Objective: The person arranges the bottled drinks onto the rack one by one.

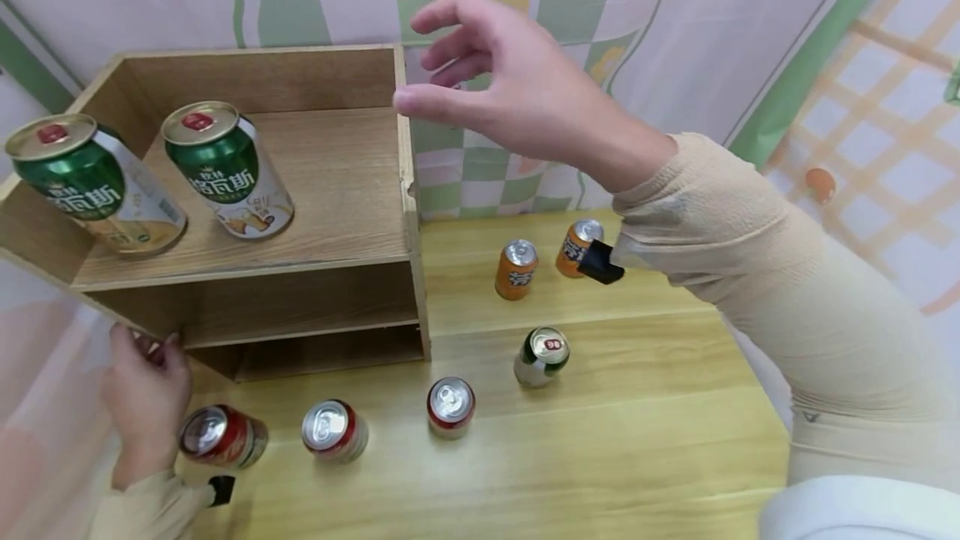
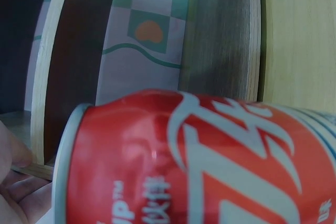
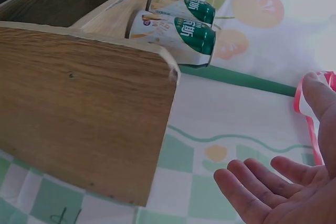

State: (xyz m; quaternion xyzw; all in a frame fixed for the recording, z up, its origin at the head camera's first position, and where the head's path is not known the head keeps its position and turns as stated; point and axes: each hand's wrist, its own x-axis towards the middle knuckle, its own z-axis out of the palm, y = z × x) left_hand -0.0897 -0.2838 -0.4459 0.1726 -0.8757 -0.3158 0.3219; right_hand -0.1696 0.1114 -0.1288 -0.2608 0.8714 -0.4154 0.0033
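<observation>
A wooden shelf (image 1: 352, 190) stands on the table, with two green-and-white cans (image 1: 228, 173) upright on its top level. At the shelf's lower left, my left hand (image 1: 146, 394) grips the edge of its side board between thumb and fingers. In the left wrist view, a red cola can (image 2: 131, 156) fills the foreground, close by that hand. My right hand (image 1: 510, 77) is raised in the air beside the shelf's upper right corner, its fingers loosely bent and holding nothing. The right wrist view shows its palm and spread fingers apart from the side panel (image 3: 89, 108).
Red cans (image 1: 335, 430) stand along the table's front, one (image 1: 451, 407) nearer the middle. A green-topped can (image 1: 542, 356) and two orange cans (image 1: 517, 270) stand right of the shelf. Behind hangs a patterned curtain (image 1: 480, 182). The table (image 1: 637, 407) has a rounded right edge.
</observation>
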